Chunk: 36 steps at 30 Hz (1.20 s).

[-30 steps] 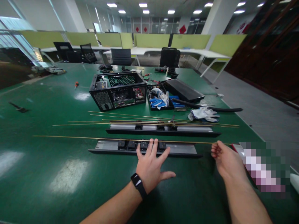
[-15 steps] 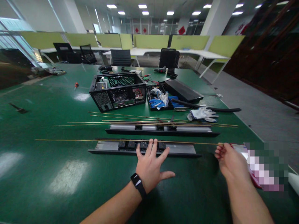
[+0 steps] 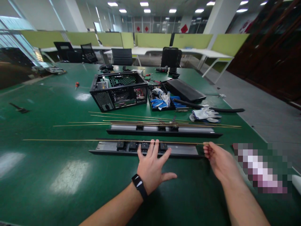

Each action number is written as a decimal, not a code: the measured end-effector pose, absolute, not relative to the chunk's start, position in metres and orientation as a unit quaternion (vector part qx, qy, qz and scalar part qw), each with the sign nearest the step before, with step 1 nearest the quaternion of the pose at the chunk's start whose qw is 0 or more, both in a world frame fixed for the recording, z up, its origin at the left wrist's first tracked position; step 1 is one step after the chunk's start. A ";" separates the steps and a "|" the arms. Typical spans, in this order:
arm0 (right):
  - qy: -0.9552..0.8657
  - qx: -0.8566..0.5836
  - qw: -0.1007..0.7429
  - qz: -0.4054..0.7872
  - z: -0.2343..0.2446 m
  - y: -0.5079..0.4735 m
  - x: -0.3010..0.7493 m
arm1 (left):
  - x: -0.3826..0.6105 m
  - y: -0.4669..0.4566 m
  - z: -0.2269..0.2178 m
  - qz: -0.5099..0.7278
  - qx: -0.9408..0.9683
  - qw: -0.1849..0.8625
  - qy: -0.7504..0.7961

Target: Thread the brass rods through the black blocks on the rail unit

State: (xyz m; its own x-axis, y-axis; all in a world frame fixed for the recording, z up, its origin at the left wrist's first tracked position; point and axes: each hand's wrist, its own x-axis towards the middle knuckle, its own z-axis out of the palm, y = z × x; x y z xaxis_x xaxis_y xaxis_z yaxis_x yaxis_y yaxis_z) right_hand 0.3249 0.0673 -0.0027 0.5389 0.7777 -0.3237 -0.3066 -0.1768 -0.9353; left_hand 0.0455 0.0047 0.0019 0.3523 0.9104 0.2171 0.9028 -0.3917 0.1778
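My left hand [image 3: 151, 169] lies spread over the middle of the nearer metal rail [image 3: 181, 150], its fingertips on or just above the black blocks [image 3: 133, 145] seated in it; I cannot tell whether they press. The palm covers part of the rail's front edge. Past the rail's right end, my right hand [image 3: 217, 158] pinches a thin brass-coloured rod [image 3: 58, 140]. This rod runs lengthwise along the rail's back side and juts far out to the left. Behind it lies a second rail [image 3: 195, 130] with black blocks, several similar rods [image 3: 80, 125] resting across it.
Further back are an open black computer case [image 3: 124, 92], a black tray with blue-and-white gloves [image 3: 162, 100], and a flat black panel [image 3: 185, 89]. Another glove pair [image 3: 205, 114] lies near a black strip [image 3: 228, 110]. A blurred-out item [image 3: 258, 166] sits at right.
My right hand has moved left, and the rod's left end now reaches further left. A short rod end shows right of my fingers. The leftmost black block has shifted slightly left. My left hand stays put.
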 end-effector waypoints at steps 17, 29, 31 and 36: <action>-0.245 -0.623 0.612 0.421 -0.009 0.066 0.310 | 0.045 0.004 0.003 0.140 0.821 0.016 0.554; -0.377 -0.612 0.533 0.446 -0.007 0.059 0.302 | 0.047 0.005 0.000 0.138 0.821 0.007 0.553; -0.366 -0.609 0.537 0.455 -0.006 0.059 0.304 | 0.047 0.005 0.000 0.138 0.820 0.006 0.555; -0.265 -0.617 0.591 0.446 -0.005 0.065 0.316 | 0.046 0.005 0.002 0.136 0.822 0.008 0.553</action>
